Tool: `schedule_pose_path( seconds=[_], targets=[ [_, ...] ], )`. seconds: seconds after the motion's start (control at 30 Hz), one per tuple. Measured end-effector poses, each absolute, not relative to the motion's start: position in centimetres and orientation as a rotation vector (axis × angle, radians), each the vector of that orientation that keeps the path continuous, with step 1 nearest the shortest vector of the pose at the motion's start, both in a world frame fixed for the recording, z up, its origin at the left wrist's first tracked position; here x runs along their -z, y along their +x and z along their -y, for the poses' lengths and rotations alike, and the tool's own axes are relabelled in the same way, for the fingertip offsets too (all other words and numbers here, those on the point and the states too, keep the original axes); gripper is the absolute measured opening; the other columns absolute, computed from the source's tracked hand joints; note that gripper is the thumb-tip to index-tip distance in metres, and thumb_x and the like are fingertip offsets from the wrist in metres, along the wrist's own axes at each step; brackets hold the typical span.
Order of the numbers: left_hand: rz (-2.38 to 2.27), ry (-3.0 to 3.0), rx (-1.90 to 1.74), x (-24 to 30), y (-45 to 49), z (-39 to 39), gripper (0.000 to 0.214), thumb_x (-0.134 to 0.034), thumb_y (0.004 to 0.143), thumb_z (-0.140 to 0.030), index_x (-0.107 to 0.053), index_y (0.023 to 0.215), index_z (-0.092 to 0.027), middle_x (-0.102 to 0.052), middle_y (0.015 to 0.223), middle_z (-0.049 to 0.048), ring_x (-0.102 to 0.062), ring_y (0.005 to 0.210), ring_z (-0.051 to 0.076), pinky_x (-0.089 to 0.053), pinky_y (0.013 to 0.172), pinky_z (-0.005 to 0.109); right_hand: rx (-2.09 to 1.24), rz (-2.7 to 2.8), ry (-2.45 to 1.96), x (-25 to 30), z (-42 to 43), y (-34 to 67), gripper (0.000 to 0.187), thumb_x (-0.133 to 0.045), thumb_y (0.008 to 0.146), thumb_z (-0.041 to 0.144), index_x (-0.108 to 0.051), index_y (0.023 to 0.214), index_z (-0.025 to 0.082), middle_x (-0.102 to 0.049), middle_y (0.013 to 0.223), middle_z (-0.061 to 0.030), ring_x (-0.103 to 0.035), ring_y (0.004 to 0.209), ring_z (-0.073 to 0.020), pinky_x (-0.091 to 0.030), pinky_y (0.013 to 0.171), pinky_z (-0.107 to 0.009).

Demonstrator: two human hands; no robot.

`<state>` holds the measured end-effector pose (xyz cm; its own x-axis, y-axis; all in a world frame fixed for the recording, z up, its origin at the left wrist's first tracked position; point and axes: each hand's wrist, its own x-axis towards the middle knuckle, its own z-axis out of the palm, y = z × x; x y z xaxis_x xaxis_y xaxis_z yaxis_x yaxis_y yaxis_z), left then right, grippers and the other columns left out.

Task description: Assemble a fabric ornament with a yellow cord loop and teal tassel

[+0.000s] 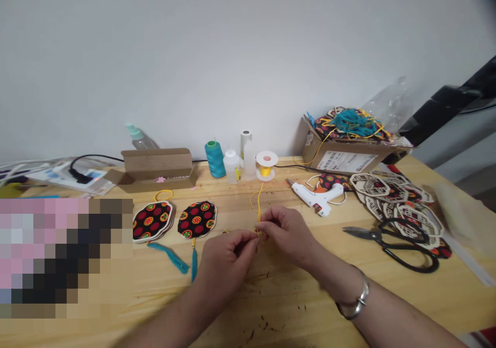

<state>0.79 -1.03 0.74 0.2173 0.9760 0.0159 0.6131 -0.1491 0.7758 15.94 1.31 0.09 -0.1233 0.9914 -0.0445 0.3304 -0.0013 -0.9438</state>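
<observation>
Yellow cord (260, 201) runs from a white spool (266, 160) toward me and ends between my fingertips. My left hand (231, 257) pinches the cord near its end, thumb against forefinger. Close beside it, my right hand (284, 234) also grips the cord in a pinch, with a silver bangle on that wrist. The fingers hide the exact spot where the cord is held. Left of my hands lies a patterned black fabric piece (197, 219) with a teal tassel (194, 265). A stack of similar patterned pieces (152, 221) with a yellow loop sits farther left.
Black-handled scissors (403, 239) lie at right beside a pile of patterned cut-outs (391, 190). Behind are a white glue gun (320, 197), a full cardboard box (337, 154), a teal thread cone (215, 159), bottles (232, 167) and an open brown box (157, 170).
</observation>
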Motion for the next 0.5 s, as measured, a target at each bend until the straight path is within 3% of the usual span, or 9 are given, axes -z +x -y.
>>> schedule_pose_path(
  seconds=[0.3,0.5],
  targets=[
    [-1.409,2.448,-0.687,1.0,0.6,1.7,0.021,-0.045,0.083,-0.021,-0.066,0.084,-0.022,-0.068,0.064,0.003,-0.06,0.056,0.017,-0.036,0.053,0.026,-1.263,1.454,-1.382,-0.1,-1.0,15.4,0.009,-0.056,0.067,0.014,-0.054,0.059,0.017,-0.051,0.053,0.0049,-0.046,0.052,-0.0091,-0.036,0.052,-0.021],
    [-1.393,2.067,-0.748,-0.2,0.6,1.6,0.015,-0.046,0.08,-0.022,-0.057,0.07,-0.019,-0.054,0.052,-0.0025,-0.048,0.046,0.011,-0.033,0.046,0.021,-1.201,1.5,-1.399,0.0,-1.2,15.6,0.01,-0.055,0.069,0.016,-0.053,0.059,0.018,-0.05,0.053,0.0051,-0.046,0.053,-0.0093,-0.036,0.052,-0.021]
  ],
)
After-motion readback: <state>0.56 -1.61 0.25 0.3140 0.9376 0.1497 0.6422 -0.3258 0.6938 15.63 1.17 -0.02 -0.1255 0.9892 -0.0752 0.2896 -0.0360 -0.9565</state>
